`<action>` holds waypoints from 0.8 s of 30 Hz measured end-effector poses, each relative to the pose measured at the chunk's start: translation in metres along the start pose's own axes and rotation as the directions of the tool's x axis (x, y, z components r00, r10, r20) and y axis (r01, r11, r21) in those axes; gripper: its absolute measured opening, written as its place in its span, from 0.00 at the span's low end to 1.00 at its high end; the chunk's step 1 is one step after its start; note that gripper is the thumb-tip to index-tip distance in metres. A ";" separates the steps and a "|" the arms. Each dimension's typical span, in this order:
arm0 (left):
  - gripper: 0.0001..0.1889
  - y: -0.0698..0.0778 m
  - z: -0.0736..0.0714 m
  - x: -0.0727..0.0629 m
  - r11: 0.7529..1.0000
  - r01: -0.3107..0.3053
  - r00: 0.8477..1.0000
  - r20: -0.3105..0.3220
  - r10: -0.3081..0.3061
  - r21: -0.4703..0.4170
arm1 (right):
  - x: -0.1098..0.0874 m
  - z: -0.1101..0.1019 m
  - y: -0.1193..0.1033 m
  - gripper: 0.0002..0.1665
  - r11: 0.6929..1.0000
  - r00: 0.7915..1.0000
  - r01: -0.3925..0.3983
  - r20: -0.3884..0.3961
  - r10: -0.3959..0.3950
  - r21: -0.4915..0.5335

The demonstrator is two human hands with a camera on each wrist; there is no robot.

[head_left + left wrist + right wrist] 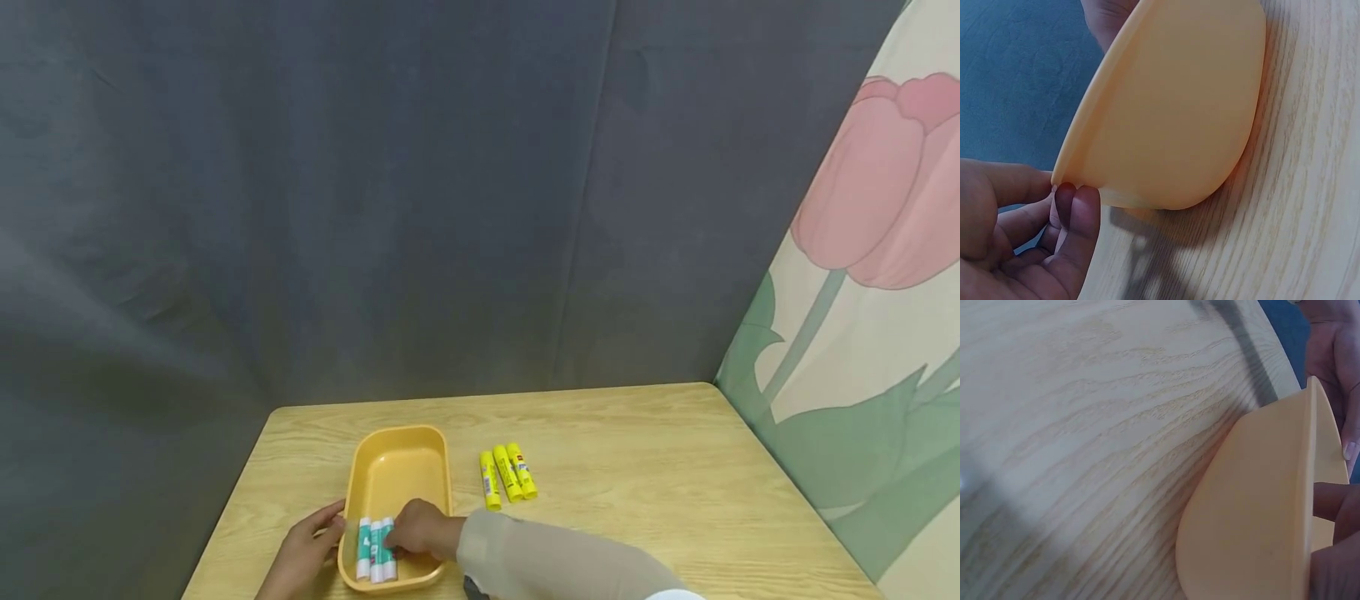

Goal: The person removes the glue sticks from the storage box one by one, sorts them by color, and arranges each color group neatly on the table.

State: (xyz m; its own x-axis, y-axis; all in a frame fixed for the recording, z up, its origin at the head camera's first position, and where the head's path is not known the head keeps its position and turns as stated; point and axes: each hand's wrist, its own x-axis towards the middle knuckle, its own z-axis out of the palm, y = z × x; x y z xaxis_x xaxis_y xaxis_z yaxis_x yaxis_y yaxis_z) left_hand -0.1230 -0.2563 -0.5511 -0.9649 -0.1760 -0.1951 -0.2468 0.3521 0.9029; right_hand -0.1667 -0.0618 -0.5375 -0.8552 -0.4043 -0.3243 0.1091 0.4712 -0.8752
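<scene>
A yellow-orange plastic tray (408, 467) stands on the table, with three white-and-teal glue sticks (377, 550) side by side in its near end. My left hand (303, 550) is at the tray's left side; in the left wrist view its thumb and fingers pinch the rim. Reaching in over the tray's right side, my right hand (422, 529) has its curled fingers on the rightmost white-and-teal glue stick (389, 567). In the right wrist view the tray wall hides those fingertips. To the right of the tray lie three yellow glue sticks (507, 473).
The light wooden table (615, 450) has rounded far corners. A dark grey curtain (420, 208) hangs behind it, and a cloth with a pink tulip print (862, 183) hangs along the right side.
</scene>
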 end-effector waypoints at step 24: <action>0.25 0.000 0.000 0.000 1.000 0.021 1.000 -0.001 -0.021 0.012 | 0.005 0.003 0.003 0.10 0.984 0.999 -0.031 0.046 0.024 0.173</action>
State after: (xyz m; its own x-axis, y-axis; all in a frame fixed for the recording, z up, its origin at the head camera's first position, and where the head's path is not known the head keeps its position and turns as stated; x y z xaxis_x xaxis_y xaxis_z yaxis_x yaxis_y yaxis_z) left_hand -0.1225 -0.2563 -0.5515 -0.9594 -0.1844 -0.2133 -0.2678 0.3589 0.8941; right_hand -0.1690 -0.0643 -0.5428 -0.8279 -0.4290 -0.3613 0.2220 0.3409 -0.9135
